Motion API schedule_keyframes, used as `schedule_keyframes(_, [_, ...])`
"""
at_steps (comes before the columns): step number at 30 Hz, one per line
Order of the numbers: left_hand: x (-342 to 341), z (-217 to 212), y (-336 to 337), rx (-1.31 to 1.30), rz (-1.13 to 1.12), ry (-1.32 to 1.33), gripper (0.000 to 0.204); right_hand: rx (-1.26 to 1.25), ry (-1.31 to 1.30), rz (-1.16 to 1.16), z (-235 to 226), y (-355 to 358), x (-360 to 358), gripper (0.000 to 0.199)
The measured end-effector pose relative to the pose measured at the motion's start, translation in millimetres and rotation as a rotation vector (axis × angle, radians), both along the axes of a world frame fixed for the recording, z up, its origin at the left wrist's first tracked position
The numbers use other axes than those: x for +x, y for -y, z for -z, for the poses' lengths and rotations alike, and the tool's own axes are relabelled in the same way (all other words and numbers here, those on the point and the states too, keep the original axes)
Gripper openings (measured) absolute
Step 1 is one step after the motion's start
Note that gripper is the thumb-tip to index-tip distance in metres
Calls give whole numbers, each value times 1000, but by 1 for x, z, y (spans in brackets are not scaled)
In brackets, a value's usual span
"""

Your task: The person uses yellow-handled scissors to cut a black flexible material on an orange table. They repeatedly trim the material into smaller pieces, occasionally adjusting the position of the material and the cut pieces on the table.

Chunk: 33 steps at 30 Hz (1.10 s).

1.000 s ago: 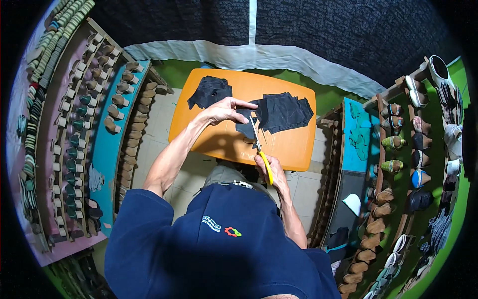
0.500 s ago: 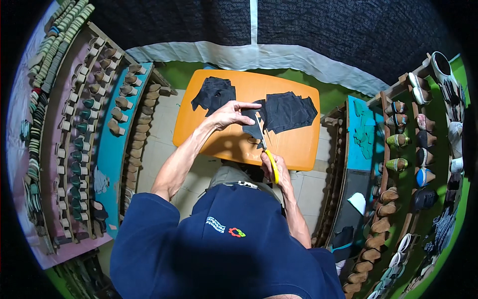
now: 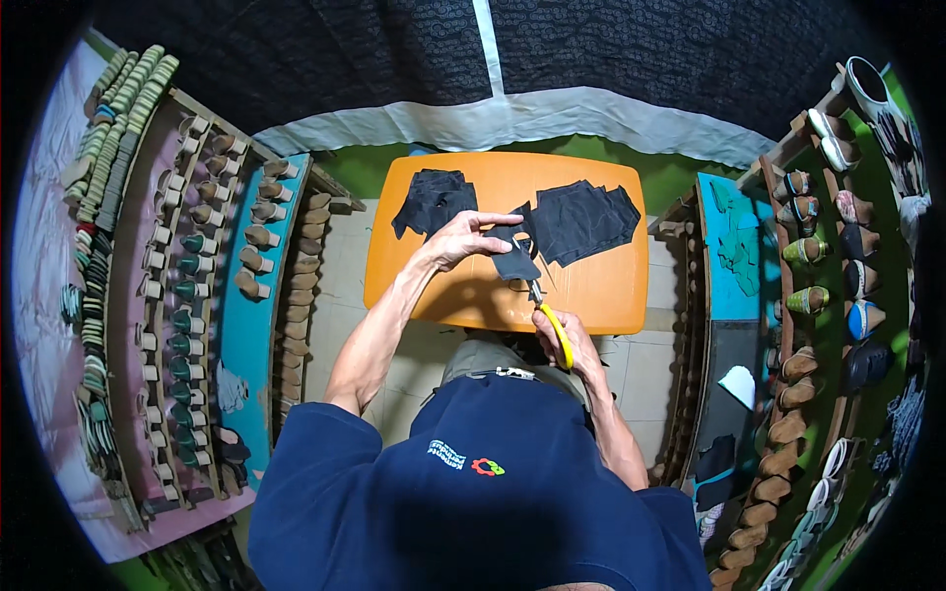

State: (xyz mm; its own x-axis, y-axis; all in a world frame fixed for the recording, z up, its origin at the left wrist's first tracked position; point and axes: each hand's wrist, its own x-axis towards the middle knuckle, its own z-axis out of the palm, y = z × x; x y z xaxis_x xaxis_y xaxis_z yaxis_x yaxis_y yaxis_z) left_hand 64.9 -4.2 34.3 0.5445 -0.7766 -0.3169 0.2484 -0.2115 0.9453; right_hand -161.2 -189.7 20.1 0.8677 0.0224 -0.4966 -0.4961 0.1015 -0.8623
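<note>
Over the orange table (image 3: 434, 295), my left hand (image 3: 463, 241) pinches a small piece of black fabric (image 3: 514, 264) between thumb and fingers. My right hand (image 3: 572, 343) is closed around the yellow handles of a pair of scissors (image 3: 558, 333). Their metal blades point away from me and meet the fabric, which partly hides them. A pile of black fabric pieces (image 3: 585, 223) lies on the table to the right of my left hand. Another heap of black fabric (image 3: 434, 201) is on the left, beyond my left wrist.
Racks with rows of shoe lasts (image 3: 192, 321) and a blue board (image 3: 246, 325) stand on the left. On the right are a shelf with green scraps (image 3: 734, 236) and racks of shoes (image 3: 808, 249). A dark curtain (image 3: 345, 69) hangs behind the table.
The view has shifted, so the whole scene sits lower and further right. The scissors' blades, largely in sight before, are now mostly covered by the fabric. Both hands keep their holds.
</note>
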Motion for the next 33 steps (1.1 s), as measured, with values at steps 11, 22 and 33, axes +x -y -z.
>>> schedule_keyframes(11, [-2,-9,2,-86,-63,-72,61,30,20,-55,0,1,0,50])
schedule_keyframes(22, [0,-16,5,-88,-66,-122,60,77,85,-88,19,5,-6,56])
schedule_keyframes(33, [8,-6,-4,-219,-153,-301,66,180,20,-145,23,2,-24,56])
